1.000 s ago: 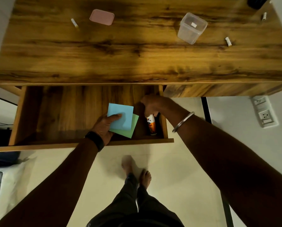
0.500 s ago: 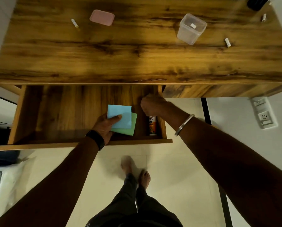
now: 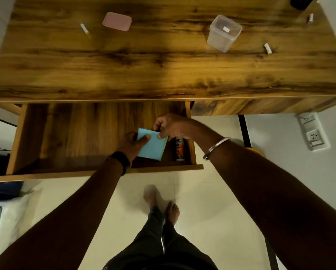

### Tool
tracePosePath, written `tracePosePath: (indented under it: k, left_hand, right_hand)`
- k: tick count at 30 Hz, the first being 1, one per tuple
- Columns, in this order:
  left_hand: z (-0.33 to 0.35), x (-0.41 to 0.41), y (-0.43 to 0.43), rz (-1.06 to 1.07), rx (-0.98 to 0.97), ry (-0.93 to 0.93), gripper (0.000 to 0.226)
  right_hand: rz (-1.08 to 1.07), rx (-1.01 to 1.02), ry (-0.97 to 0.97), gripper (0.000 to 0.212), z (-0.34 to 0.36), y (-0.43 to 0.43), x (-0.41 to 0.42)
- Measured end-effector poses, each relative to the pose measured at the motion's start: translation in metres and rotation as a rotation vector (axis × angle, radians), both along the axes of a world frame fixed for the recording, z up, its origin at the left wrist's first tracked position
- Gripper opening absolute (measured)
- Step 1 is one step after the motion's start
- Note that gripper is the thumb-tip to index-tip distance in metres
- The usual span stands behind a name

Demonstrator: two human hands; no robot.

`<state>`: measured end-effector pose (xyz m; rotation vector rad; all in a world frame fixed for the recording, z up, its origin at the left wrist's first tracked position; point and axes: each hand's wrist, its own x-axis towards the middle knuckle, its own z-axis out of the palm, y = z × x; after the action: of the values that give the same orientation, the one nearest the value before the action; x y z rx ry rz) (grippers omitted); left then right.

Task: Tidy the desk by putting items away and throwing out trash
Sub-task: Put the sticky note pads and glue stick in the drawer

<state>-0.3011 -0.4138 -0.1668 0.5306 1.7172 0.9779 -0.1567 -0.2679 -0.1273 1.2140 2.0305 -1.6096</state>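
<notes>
It looked like a room in a home: a wood-grain counter (image 3: 163,65) at 12 o'clock with an open drawer (image 3: 75,133) beneath, pale floor tiles (image 3: 202,191) under bare feet (image 3: 172,209) at 6 o'clock, and a wall socket (image 3: 313,134) at 3 o'clock.

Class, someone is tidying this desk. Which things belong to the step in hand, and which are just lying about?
In hand: notes, left hand, right hand, drawer.
Lying about: pink case, clear tub, white sticks, tube, socket.

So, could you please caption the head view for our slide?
Left hand and right hand hold sticky notes over the open drawer.
</notes>
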Motion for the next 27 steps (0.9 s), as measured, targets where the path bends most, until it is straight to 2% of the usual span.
tracePosePath:
  k: [2,4,6,11,14,18,21,23,25,27]
  left_hand:
    - [-0.007,-0.003,0.002,-0.037,-0.035,0.158,0.038]
    - [-0.012,-0.006,0.005,-0.093,-0.081,0.372,0.028]
    - [-0.016,-0.005,0.007,-0.198,-0.146,0.476,0.019]
    - [-0.023,0.004,0.011,-0.568,-0.322,0.565,0.034]
    - [-0.026,0.007,0.017,-0.577,-0.323,0.506,0.037]
    - [-0.022,0.006,0.02,-0.636,-0.333,0.489,0.026]
    - [-0.019,-0.003,0.019,-0.57,-0.32,0.388,0.032]
    - [-0.014,-0.006,0.019,-0.337,-0.256,0.219,0.031]
    - [-0.007,-0.005,0.02,-0.05,-0.156,0.023,0.031]
    - [-0.001,-0.003,0.02,0.119,-0.117,-0.142,0.038]
  right_hand:
    - [0.069,0.085,-0.033,0.041,-0.004,0.0,-0.001]
    - [0.208,0.218,-0.104,0.052,-0.01,-0.003,-0.006]
    - [0.335,0.374,-0.163,0.06,-0.02,-0.008,-0.008]
    - [0.47,0.579,-0.172,0.038,-0.036,-0.015,-0.001]
    - [0.455,0.614,-0.185,0.031,-0.038,-0.015,0.006]
    - [0.472,0.647,-0.181,0.027,-0.038,-0.015,0.009]
    - [0.416,0.631,-0.174,0.033,-0.041,-0.015,0.008]
    - [0.251,0.555,-0.095,0.037,-0.037,-0.011,0.004]
    - [0.074,0.345,0.05,0.031,-0.028,-0.007,-0.001]
    - [-0.03,0.073,0.132,0.031,-0.017,-0.008,-0.005]
